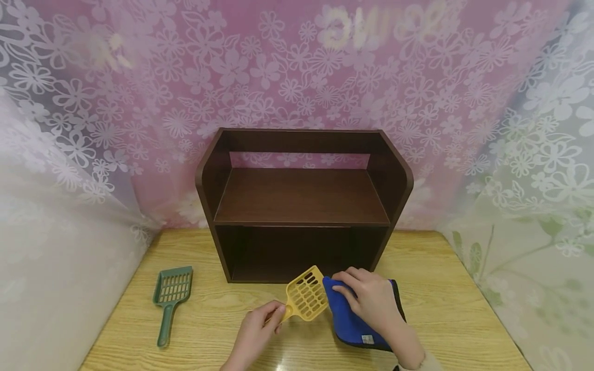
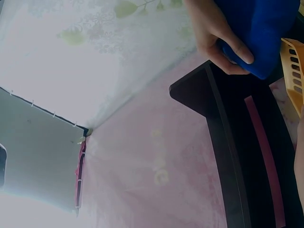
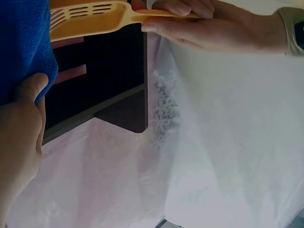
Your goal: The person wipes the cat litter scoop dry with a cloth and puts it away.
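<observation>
My left hand point(image 1: 258, 330) grips the handle of a yellow slotted litter scoop point(image 1: 307, 294), its head pointing up and to the right in the head view. A blue cloth point(image 1: 349, 320) with a dark edge and a small white label hangs from my right hand point(image 1: 371, 299), which pinches it near its upper corner. Cloth and scoop head are very close; whether they touch I cannot tell. In the right wrist view the thumb presses on the cloth point(image 3: 23, 47), and the scoop's handle point(image 3: 161, 14) lies between the left fingers and palm.
A dark brown two-tier shelf point(image 1: 301, 198) stands at the back of the wooden table point(image 1: 431, 309). On the left lies a green slotted scoop point(image 1: 171, 296). Flower-patterned curtains point(image 1: 297, 77) enclose the back and both sides.
</observation>
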### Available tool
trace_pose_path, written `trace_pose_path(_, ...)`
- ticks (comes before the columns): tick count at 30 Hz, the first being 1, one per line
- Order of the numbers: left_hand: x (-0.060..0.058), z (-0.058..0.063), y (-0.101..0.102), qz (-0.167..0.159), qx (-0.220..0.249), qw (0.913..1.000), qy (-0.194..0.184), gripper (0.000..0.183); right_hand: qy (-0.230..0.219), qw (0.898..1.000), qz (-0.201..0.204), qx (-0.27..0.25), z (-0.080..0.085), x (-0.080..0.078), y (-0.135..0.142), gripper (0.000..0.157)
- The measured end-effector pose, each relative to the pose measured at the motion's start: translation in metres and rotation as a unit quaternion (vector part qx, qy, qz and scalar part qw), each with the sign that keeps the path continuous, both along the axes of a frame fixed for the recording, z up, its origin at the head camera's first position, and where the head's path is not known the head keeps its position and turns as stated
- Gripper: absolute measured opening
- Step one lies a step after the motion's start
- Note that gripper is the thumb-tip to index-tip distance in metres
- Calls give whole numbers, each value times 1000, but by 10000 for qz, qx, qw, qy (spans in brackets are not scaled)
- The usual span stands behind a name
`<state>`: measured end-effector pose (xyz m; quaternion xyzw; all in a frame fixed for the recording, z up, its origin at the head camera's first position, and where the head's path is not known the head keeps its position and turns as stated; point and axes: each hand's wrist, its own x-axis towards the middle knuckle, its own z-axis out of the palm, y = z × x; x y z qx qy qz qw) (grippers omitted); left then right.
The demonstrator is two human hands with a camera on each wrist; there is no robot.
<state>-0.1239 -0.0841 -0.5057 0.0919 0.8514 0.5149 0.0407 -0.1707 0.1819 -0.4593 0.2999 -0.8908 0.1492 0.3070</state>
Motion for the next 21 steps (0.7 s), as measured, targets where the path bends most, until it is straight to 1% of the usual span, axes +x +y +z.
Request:
trace_pose_path(3,1,2,2,-21,24,10000,7,27,273,9995,6,180,0,-2,-6,13)
trace_pose_path(6,1,3,3,-16,70,10000,4,26,315,9994,118,128,-1,-2,-13,13)
trace_pose_path(9,1,4,5,29,94,9999,84,27,332,9992,228,6,-3,-1,-20,13)
trace_pose_path(11,1,6,7,56,90,9997,201,27,392,9989,269,-49,-4,0,-25,12)
trace_pose_path(13,1,7,11,87,7,9991,423,26,473,9985,282,-31,-6,2,-31,13)
trace_pose_path(15,1,8,15,48,-31,9984,564,26,485,9984,289,0,-8,4,-36,14)
trace_pose_path(18,2,9,21,19,-162,9968,777,25,410,9987,284,88,-10,7,-44,15)
trace_pose_path(21,4,8,26,-19,-323,9947,972,25,283,9993,218,50,-12,9,-49,14)
